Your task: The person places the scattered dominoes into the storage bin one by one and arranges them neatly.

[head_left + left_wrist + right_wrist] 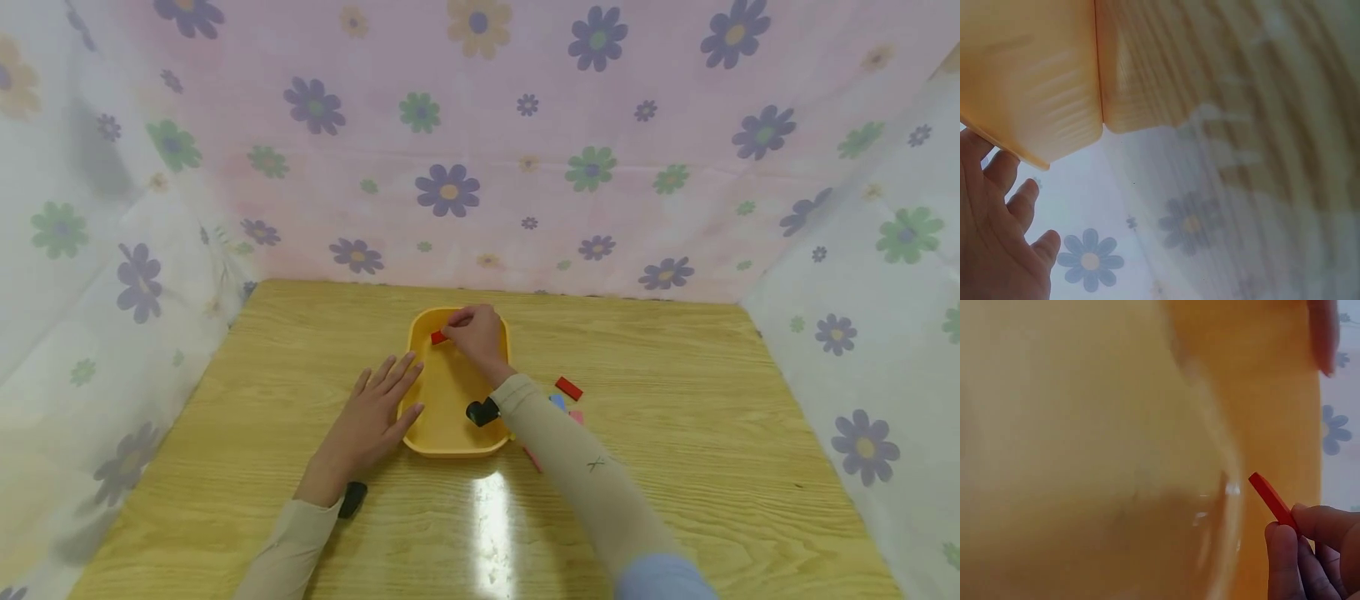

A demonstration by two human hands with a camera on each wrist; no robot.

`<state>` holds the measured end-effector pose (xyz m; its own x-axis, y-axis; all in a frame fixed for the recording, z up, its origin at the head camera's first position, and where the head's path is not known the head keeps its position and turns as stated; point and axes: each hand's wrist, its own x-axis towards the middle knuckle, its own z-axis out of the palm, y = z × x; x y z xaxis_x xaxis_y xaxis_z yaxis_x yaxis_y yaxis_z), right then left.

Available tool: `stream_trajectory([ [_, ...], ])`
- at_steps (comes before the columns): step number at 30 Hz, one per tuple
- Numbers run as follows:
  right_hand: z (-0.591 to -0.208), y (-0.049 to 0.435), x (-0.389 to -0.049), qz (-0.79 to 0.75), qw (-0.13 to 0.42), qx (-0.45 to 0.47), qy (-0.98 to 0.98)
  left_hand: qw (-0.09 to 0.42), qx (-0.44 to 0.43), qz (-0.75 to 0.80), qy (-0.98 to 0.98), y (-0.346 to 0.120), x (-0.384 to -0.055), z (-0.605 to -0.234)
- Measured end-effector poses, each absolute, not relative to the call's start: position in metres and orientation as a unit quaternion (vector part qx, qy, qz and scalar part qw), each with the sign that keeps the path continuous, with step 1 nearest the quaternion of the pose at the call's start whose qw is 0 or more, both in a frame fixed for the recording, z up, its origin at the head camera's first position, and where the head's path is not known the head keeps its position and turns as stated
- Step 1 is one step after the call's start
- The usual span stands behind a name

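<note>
Over the far end of a yellow plastic tray, my right hand pinches a small flat red block between thumb and fingertips. In the head view the red block lies in front of the tray's far wall. My left hand is spread at the tray's left side, fingers straight, fingertips at the rim. From the left wrist view, the fingers touch the rim of the tray from outside. The tray's interior fills most of the right wrist view.
Right of the tray on the wooden table lie another red block, a blue piece and a pink piece, partly behind the right sleeve. A thin red piece lies nearer. Flowered cloth hangs behind and at both sides.
</note>
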<state>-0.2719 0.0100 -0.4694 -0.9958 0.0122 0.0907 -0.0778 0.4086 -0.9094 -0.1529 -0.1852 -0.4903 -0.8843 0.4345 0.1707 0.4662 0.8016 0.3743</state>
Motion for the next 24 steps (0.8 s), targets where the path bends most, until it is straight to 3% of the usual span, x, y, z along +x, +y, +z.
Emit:
stream_trajectory([
  [24, -0.487, 0.005, -0.28, 0.456, 0.039, 0.0, -0.889, 0.038, -0.238, -0.204, -0.949, -0.184, -0.152, -0.489],
])
